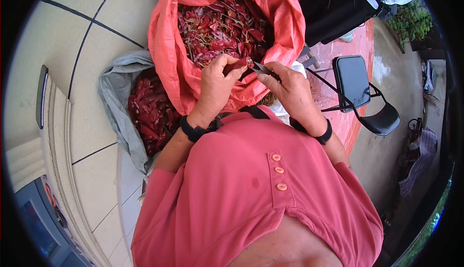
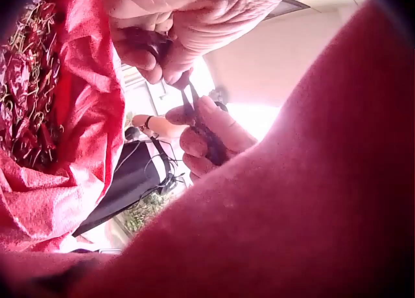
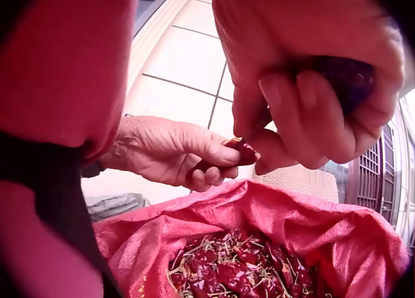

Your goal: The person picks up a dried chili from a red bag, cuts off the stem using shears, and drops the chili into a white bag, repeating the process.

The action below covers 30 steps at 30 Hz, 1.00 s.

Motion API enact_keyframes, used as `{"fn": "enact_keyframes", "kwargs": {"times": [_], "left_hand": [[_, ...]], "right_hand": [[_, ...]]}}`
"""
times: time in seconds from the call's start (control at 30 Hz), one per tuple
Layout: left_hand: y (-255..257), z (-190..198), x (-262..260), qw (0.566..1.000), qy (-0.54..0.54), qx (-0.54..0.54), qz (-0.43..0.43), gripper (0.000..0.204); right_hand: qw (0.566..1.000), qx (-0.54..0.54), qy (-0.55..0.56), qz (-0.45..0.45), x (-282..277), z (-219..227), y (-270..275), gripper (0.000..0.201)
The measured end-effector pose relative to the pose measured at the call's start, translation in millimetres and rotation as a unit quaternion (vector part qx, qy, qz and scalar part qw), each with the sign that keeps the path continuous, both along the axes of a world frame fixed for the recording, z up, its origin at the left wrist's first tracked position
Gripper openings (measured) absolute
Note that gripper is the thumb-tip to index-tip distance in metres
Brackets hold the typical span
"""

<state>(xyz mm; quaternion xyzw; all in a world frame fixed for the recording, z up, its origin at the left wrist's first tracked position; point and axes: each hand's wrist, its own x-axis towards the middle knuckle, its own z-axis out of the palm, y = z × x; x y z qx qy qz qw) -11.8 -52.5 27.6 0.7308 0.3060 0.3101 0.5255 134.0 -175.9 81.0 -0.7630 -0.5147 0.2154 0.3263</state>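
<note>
In the head view my left hand pinches a dried red chili between thumb and fingers, its end pointing toward my right hand. That hand grips small scissors, with the blade tips right at the chili's end. Two narrow blades stand apart in a V in the left wrist view. A dark blue handle lies within my curled right fingers in the right wrist view. Below both hands is an open red woven sack holding many dried chilies and loose stems.
A grey sack of more red chilies stands to the left of the red one. A black folding chair is at the right, with a black bag behind. Pale tiles cover the floor at left.
</note>
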Motion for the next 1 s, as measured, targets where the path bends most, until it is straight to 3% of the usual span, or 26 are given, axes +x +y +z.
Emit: {"fn": "enact_keyframes", "kwargs": {"times": [0.03, 0.1, 0.37, 0.5, 0.57, 0.6, 0.67, 0.77, 0.83, 0.97, 1.0], "left_hand": [[0, 0, 0, 1.0, 0.0, -0.017, -0.008, 0.01], [0, -1, 0, 0.998, -0.001, -0.053, -0.022, 0.011], [8, -5, -4, 0.997, -0.005, -0.029, -0.068, 0.012], [8, -6, -5, 0.993, 0.003, -0.066, -0.094, 0.011], [5, -8, -2, 0.983, -0.018, -0.161, -0.086, 0.01], [4, -10, -2, 0.974, -0.028, -0.208, -0.081, 0.01], [7, -12, -1, 0.975, -0.023, -0.197, -0.101, 0.009], [10, -17, -3, 0.947, -0.078, -0.278, -0.141, 0.008], [14, -20, -3, 0.923, -0.116, -0.327, -0.169, 0.007], [16, -29, -2, 0.907, -0.139, -0.342, -0.202, 0.008], [16, -29, -1, 0.907, -0.14, -0.339, -0.207, 0.009]], "right_hand": [[0.999, -0.003, 0.045, -0.001, 2, 0, 0, 0.033], [0.999, -0.008, 0.034, 0.01, 3, -1, 0, 0.032], [0.994, -0.071, 0.082, 0.026, 7, 1, 5, 0.027], [0.999, -0.002, -0.024, 0.031, 1, -6, 7, 0.028], [0.996, 0.007, -0.092, 0.007, -5, -10, 8, 0.028], [0.996, 0.014, -0.083, 0.005, -5, -14, 8, 0.028], [0.998, 0.027, -0.064, 0.001, -5, -25, 10, 0.028], [0.964, 0.115, 0.234, 0.046, 0, -62, 10, 0.029], [0.919, 0.065, 0.386, 0.044, -1, -40, 10, 0.027], [0.815, -0.029, 0.577, 0.043, 8, -26, 10, 0.024], [0.811, -0.025, 0.584, 0.032, 7, -27, 11, 0.024]]}}
